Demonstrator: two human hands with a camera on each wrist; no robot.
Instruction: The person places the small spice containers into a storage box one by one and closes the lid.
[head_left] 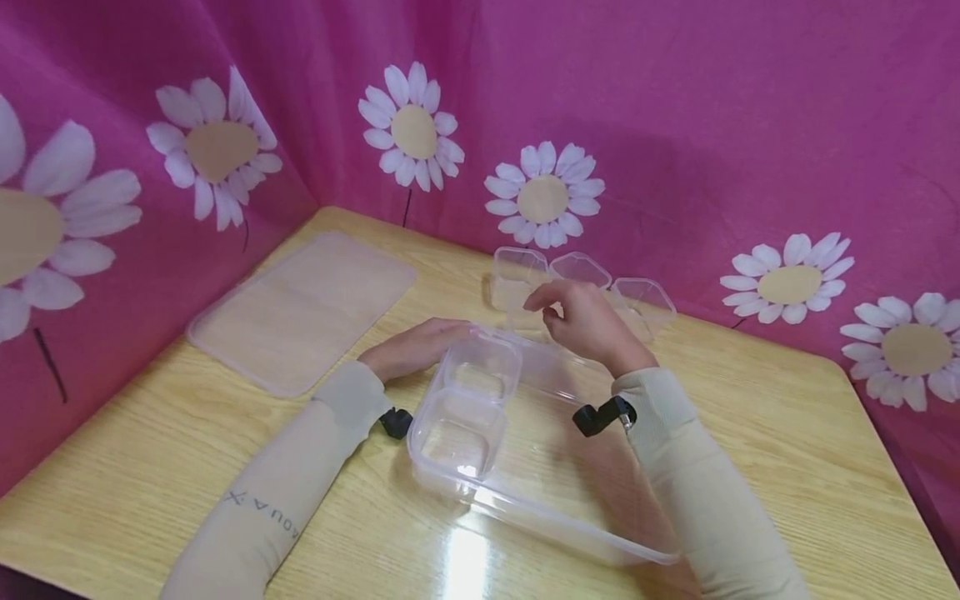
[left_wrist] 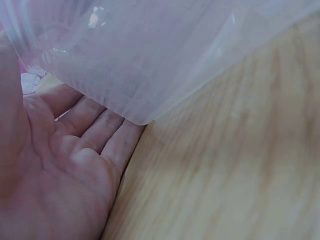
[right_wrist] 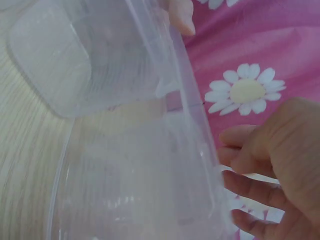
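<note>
A large clear plastic box (head_left: 585,533) lies on the table in front of me, with two small clear containers (head_left: 459,433) side by side in its left end. My left hand (head_left: 416,346) is at the box's far left corner; in the left wrist view its fingers (left_wrist: 107,127) extend against the box wall. Above the far rim is my right hand (head_left: 581,321), its fingers loosely bent and nothing between them in the right wrist view. Just beyond it, more small clear containers (head_left: 517,271) stand near the table's back edge, partly hidden by the hand.
A flat translucent lid (head_left: 307,308) lies on the table left of the box. The wooden table (head_left: 787,467) meets a pink curtain (head_left: 675,100) with daisies at the back and left. A bright reflection shows on the tabletop near the front.
</note>
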